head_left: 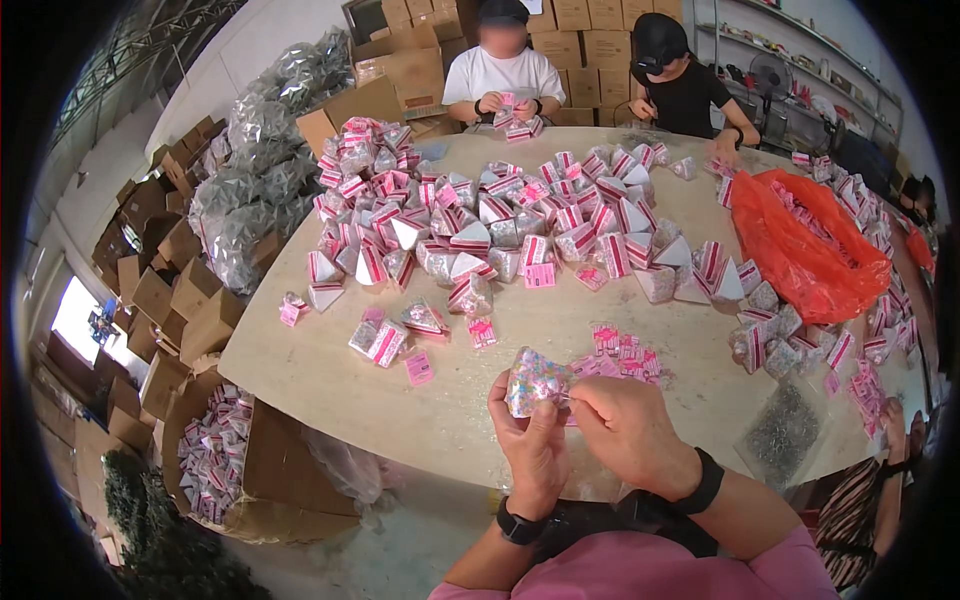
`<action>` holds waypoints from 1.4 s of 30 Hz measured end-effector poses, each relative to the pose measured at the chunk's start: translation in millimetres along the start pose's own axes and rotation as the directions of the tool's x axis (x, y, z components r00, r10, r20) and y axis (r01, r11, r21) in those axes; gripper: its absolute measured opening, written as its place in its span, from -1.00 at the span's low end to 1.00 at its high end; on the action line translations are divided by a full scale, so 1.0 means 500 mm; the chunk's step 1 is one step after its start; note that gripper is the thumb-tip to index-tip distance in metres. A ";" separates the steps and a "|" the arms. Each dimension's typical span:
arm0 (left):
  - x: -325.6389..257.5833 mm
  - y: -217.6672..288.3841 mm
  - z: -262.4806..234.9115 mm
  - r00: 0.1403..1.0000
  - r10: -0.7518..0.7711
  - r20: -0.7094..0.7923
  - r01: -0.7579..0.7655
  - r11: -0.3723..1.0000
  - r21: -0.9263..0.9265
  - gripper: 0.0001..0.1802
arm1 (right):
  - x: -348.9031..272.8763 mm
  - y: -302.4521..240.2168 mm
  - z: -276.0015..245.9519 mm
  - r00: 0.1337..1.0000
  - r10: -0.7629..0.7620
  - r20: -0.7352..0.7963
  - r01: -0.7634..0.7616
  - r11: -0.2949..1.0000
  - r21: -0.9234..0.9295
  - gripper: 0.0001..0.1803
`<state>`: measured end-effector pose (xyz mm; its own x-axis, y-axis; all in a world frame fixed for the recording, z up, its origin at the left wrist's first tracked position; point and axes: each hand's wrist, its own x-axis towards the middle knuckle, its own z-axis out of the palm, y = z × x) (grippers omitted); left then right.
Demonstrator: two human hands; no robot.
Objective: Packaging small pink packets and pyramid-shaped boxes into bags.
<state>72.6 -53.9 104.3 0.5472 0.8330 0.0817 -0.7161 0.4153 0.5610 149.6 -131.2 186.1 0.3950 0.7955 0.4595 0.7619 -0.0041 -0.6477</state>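
Observation:
My left hand [530, 450] is closed around a small clear triangular packet [538, 383] with multicoloured speckles, held above the table's near edge. My right hand [632, 425] pinches at the packet's right corner; something thin and pale shows at its fingertips, too small to name. Just beyond my right hand lies a loose pile of small pink printed tags [630, 355]. Past my left hand are a few packets with pink-and-white bands [378, 340] and a single pink tag [418, 368] on the tabletop.
A big heap of banded packets [480, 215] covers the middle of the pale table [300, 345]. At right stand a red plastic bag [800, 270] and a clear bag of small dark pieces [782, 430]. Co-workers sit around. An open carton of packets [285, 470] is at lower left.

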 end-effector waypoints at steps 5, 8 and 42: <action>0.000 -0.005 0.002 0.997 0.071 -0.012 -0.070 0.996 0.053 -0.26 | 0.002 0.004 0.003 1.000 -0.008 -0.017 0.008 1.000 -0.012 -0.87; 0.001 -0.007 0.003 0.993 0.115 -0.021 -0.113 0.990 0.086 -0.24 | 0.002 0.005 0.000 1.000 0.003 -0.002 -0.003 1.000 -0.013 -0.87; -0.010 -0.018 0.003 0.977 0.210 -0.017 -0.200 0.948 0.248 -0.16 | -0.011 0.008 -0.006 0.992 0.129 -0.008 -0.128 0.990 0.064 -0.90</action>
<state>76.8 -62.4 100.3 0.3767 0.9080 0.1835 -0.6805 0.1369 0.7198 152.0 -137.4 182.4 0.4939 0.7838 0.3765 0.6701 -0.0672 -0.7392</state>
